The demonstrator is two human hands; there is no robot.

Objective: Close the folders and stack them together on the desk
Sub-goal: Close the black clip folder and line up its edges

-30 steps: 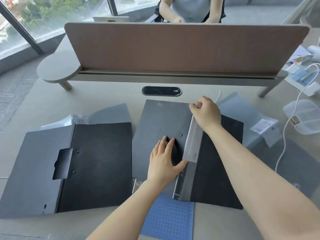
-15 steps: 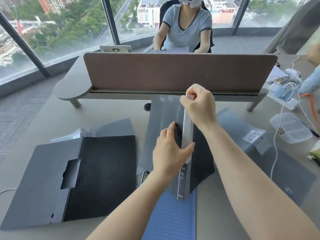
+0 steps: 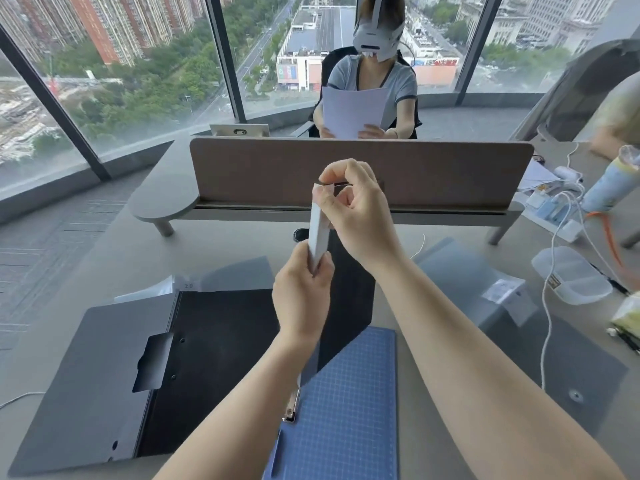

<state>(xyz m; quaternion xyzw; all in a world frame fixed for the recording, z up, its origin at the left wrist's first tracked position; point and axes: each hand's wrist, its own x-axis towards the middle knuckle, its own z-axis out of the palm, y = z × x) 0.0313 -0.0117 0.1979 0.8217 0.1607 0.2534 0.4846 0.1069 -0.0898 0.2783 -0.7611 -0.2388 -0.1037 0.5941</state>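
A black folder (image 3: pixel 349 289) with a pale spine stands closed on edge at centre. At 8 o'clock another folder (image 3: pixel 145 372), dark grey and black, lies open flat on the counter (image 3: pixel 242 247).

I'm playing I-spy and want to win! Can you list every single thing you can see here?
held folder: one, black with a pale spine, raised upright at the middle
open folder: one, grey and black, flat on the left
clipboard: one, blue with a grid, near edge
clear sleeves: a few, see-through grey, right
plastic box: one, clear, far right
white cable: one, right
divider: one, brown, across the desk
person with paper: one, behind the divider
left hand: grips the spine low
right hand: pinches the top
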